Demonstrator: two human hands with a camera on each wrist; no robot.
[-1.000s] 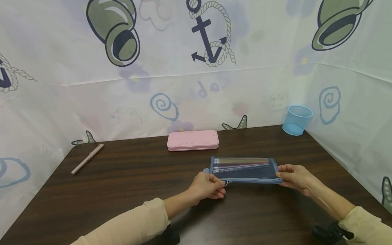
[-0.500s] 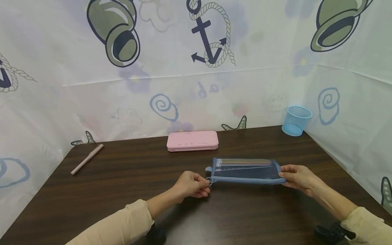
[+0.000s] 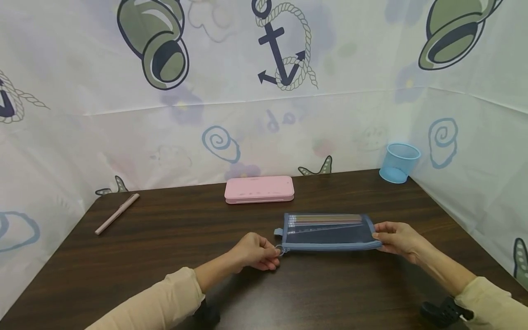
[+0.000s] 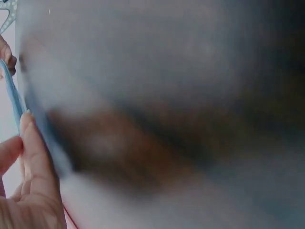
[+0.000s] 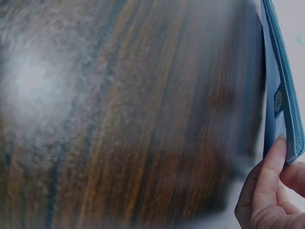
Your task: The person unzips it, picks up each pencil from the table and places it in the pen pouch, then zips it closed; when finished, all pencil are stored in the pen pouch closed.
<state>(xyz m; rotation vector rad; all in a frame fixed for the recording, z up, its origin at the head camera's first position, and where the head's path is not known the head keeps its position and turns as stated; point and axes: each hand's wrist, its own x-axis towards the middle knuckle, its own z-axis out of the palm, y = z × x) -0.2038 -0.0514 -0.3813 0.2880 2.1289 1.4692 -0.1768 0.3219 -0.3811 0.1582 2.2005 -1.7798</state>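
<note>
A blue see-through zip pencil case (image 3: 326,234) lies in front of me with several pencils (image 3: 326,220) showing through its mesh. Its zipper runs along the near edge, and the pull with its ring (image 3: 281,250) sits at the left end. My left hand (image 3: 256,252) pinches that ring between thumb and fingertips. At the opposite end my right hand (image 3: 396,239) holds the near corner of the case, thumb on top. In the right wrist view the zipped edge and a small dark label (image 5: 278,101) show above the right hand's fingers.
A pink flat case (image 3: 260,189) lies at the back of the dark wooden table (image 3: 165,243). To the left is a pale pink pen (image 3: 118,214), and a light blue cup (image 3: 399,163) stands at the back right corner. Printed cloth hangs behind and on both sides.
My left hand has drawn the zipper pull leftward along the near edge to the case's left end. The right hand has kept its hold on the right corner.
</note>
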